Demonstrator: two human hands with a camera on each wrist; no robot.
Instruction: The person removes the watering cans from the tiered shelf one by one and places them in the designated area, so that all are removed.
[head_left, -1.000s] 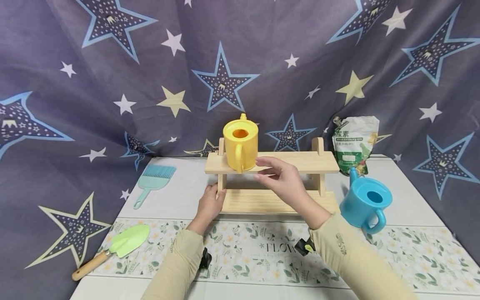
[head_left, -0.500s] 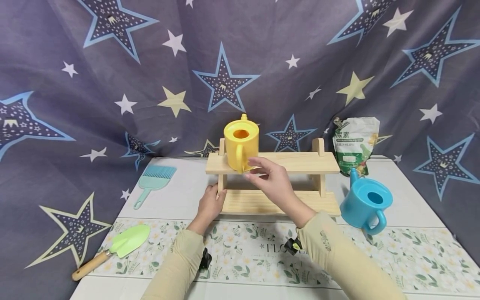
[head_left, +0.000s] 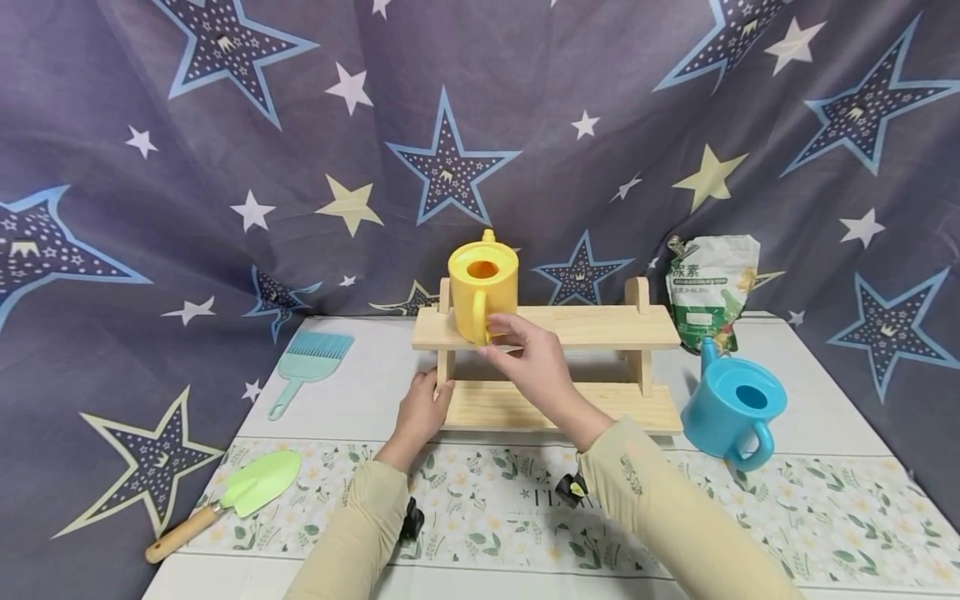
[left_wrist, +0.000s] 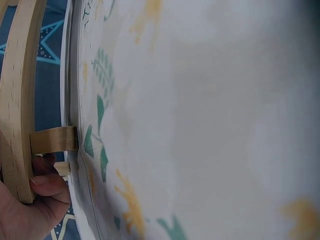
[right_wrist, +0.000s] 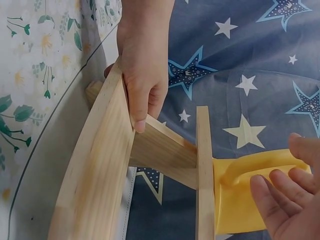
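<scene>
A yellow toy watering can [head_left: 502,292] stands on the left part of the upper board of a two-tier wooden shelf [head_left: 592,327], its handle facing me. My left hand [head_left: 420,408] grips the left end of the lower board; in the left wrist view the thumb [left_wrist: 49,185] bends over the board's edge. My right hand [head_left: 536,367] is beside the can's handle, fingertips right at it in the head view. Seen from the right wrist, this hand [right_wrist: 295,200] has its fingers spread around the handle without closing on it.
To the right of the shelf sits a blue watering can [head_left: 723,408], with a clipped white-and-green bag [head_left: 708,292] behind it. A teal hand brush [head_left: 307,358] and a green trowel [head_left: 258,483] lie on the left. A star-patterned curtain [head_left: 570,192] hangs behind.
My right hand has moved left, from beside the yellow watering can to its handle. The left hand keeps its hold on the shelf, and the can has stayed in place.
</scene>
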